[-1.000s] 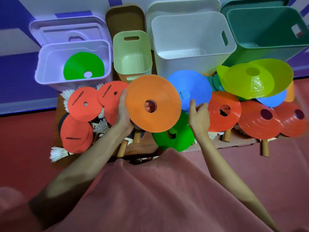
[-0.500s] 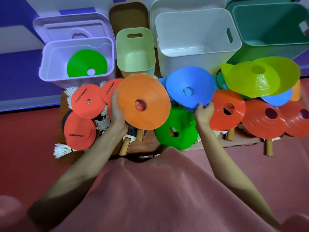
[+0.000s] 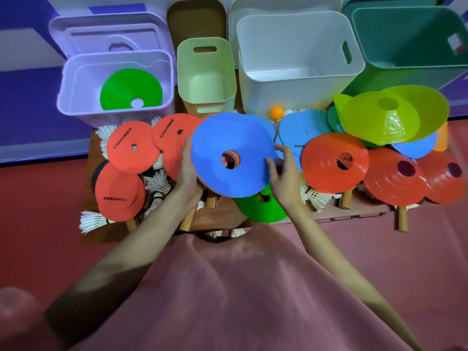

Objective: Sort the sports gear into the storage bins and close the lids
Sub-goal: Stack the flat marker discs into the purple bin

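I see both hands on a blue disc cone (image 3: 233, 154) held flat over the middle of the bench (image 3: 222, 219). Left hand (image 3: 187, 168) grips its left edge, fingers curled underneath. Right hand (image 3: 285, 178) pinches the right edge, thumb on top. Orange shows through the cone's centre hole, so another cone sits beneath it; can't tell whether they are fully nested.

Bins in a row behind the bench, all lids off: lavender bin (image 3: 76, 97) far left with one green cone (image 3: 130, 89) inside, small pale green bin (image 3: 206, 77), white bin (image 3: 298, 64), dark green bin (image 3: 410, 46) far right.

Loose on the bench: flat red discs (image 3: 129, 146) at left among shuttlecocks (image 3: 91, 221), a green cone (image 3: 263, 211) under my right wrist, ridged orange-red cones (image 3: 334, 163) to the right, lime cones (image 3: 385, 115) stacked above them, an orange ball (image 3: 276, 112) by the white bin.
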`<action>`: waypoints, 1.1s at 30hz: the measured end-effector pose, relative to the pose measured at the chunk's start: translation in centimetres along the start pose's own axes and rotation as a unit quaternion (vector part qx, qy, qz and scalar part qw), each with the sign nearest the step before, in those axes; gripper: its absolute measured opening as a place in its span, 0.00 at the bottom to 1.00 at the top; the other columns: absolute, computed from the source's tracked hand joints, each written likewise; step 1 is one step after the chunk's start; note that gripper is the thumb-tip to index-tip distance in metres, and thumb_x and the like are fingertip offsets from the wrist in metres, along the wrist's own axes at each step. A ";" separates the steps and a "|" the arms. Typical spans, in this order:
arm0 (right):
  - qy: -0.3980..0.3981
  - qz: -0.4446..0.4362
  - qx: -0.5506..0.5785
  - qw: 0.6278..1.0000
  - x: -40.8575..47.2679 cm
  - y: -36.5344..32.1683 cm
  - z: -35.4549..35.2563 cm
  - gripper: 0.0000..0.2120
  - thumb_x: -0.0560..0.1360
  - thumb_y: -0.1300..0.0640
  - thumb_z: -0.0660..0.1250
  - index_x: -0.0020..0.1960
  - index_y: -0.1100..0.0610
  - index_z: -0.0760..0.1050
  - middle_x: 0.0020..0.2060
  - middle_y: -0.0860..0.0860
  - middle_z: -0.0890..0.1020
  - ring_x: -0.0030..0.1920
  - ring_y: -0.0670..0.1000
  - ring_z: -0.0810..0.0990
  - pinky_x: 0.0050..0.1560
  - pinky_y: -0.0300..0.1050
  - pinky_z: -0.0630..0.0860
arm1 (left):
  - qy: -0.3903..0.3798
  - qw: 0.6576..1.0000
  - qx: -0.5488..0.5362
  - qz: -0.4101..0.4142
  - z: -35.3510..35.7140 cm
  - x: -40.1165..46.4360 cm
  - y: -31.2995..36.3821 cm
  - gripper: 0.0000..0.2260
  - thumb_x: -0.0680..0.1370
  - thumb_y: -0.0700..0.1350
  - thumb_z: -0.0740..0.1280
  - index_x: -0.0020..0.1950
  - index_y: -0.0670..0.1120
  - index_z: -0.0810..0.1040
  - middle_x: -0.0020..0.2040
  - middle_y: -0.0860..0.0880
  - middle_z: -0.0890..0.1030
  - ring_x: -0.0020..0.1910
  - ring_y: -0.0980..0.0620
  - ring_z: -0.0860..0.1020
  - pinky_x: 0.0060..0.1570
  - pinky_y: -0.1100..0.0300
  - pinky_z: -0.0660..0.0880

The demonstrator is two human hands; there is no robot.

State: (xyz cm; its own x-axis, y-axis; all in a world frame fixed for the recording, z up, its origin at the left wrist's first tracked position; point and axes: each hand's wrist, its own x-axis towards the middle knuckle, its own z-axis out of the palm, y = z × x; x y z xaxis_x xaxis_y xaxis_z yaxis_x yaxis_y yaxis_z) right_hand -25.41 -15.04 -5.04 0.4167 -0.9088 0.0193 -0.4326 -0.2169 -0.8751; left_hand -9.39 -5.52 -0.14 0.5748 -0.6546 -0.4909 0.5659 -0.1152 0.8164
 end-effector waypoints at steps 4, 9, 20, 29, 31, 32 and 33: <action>-0.002 -0.031 -0.047 0.998 -0.5 -0.6 0.1 0.16 0.79 0.58 0.63 0.65 0.57 0.71 0.33 0.46 0.70 0.34 0.38 0.71 0.33 0.35 0.62 | -0.004 1.000 0.015 -0.022 -1.2 0.2 -0.4 0.23 0.82 0.60 0.48 0.66 0.52 0.74 0.62 0.51 0.80 0.61 0.51 0.78 0.60 0.52 0.74; 0.010 0.037 -0.110 0.993 -1.2 0.1 0.4 0.14 0.80 0.56 0.59 0.63 0.60 0.72 0.50 0.58 0.73 0.42 0.40 0.73 0.39 0.38 0.60 | 0.028 0.999 0.005 -0.016 -3.1 0.4 -0.1 0.21 0.82 0.60 0.50 0.60 0.52 0.77 0.58 0.52 0.82 0.57 0.51 0.80 0.56 0.52 0.77; -0.144 0.145 -0.212 0.956 -5.8 1.8 3.2 0.17 0.74 0.64 0.65 0.59 0.63 0.63 0.54 0.61 0.77 0.52 0.62 0.78 0.44 0.48 0.70 | 0.020 1.000 0.022 0.002 -6.1 0.5 0.2 0.18 0.82 0.57 0.52 0.58 0.50 0.78 0.51 0.54 0.84 0.49 0.55 0.82 0.45 0.59 0.79; -0.129 0.119 -0.297 0.939 -6.2 1.2 4.2 0.28 0.71 0.71 0.62 0.68 0.61 0.58 0.54 0.62 0.76 0.47 0.64 0.79 0.37 0.50 0.68 | -0.022 0.999 0.045 0.014 -7.4 1.0 0.5 0.21 0.82 0.59 0.51 0.63 0.50 0.77 0.59 0.50 0.81 0.58 0.49 0.80 0.57 0.50 0.76; -0.088 0.125 -0.301 0.941 -6.3 0.3 3.8 0.28 0.70 0.71 0.61 0.69 0.60 0.59 0.58 0.62 0.74 0.48 0.65 0.78 0.36 0.49 0.67 | -0.034 0.998 0.049 0.012 -7.7 1.4 0.6 0.23 0.81 0.60 0.51 0.65 0.49 0.76 0.61 0.49 0.80 0.61 0.47 0.78 0.59 0.48 0.75; -0.064 0.127 -0.298 0.944 -6.4 -0.2 3.5 0.28 0.70 0.71 0.61 0.69 0.61 0.59 0.60 0.61 0.72 0.49 0.65 0.78 0.36 0.49 0.66 | -0.038 0.998 0.056 0.011 -7.7 1.5 0.7 0.24 0.81 0.61 0.51 0.66 0.50 0.76 0.62 0.49 0.80 0.61 0.47 0.78 0.59 0.46 0.75; -0.036 0.124 -0.293 0.947 -6.4 -0.7 3.1 0.28 0.70 0.70 0.61 0.69 0.61 0.60 0.61 0.61 0.71 0.50 0.65 0.78 0.36 0.47 0.65 | -0.040 0.997 0.060 0.011 -7.7 1.6 0.8 0.25 0.80 0.63 0.51 0.67 0.50 0.75 0.62 0.49 0.80 0.62 0.46 0.77 0.59 0.45 0.74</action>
State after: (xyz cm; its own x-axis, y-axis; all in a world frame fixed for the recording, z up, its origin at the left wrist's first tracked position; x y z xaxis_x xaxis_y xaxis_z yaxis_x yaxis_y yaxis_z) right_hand -25.32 -7.95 -6.05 0.2883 -0.9355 -0.2041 -0.8856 -0.1794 -0.4285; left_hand -3.48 -0.90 -2.59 0.5342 -0.7151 -0.4509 0.4766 -0.1858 0.8593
